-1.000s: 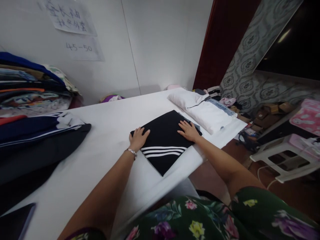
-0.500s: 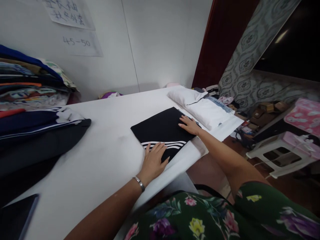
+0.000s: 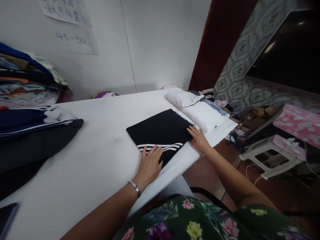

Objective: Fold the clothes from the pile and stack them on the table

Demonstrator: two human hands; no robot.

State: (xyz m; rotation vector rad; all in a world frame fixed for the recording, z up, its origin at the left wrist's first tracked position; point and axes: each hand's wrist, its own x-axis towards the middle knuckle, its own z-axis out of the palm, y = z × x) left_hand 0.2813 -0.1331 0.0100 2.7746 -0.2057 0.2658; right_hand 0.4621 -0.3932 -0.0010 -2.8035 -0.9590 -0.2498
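A folded black garment (image 3: 160, 128) with white stripes along its near side lies flat on the white table (image 3: 97, 160). My left hand (image 3: 150, 164), with a silver bracelet at the wrist, rests on the striped part, palm down and fingers spread. At the garment's right corner is my right hand (image 3: 200, 139); its fingers are stretched out and touch the edge, and the thumb is partly hidden. Just beyond the garment, a white plastic-like package (image 3: 197, 108) lies along the right end of the table.
Dark clothes (image 3: 32, 140) lie on the table at the left, below a stack of folded clothes (image 3: 27, 75). A dark flat device (image 3: 7, 218) shows at the lower left corner. To the right stand a white stool (image 3: 272, 156) and several cardboard boxes (image 3: 257, 115).
My right hand has slid from the top of the garment toward me, to its right corner. My left hand stays on the stripes. The view has shifted slightly to the right.
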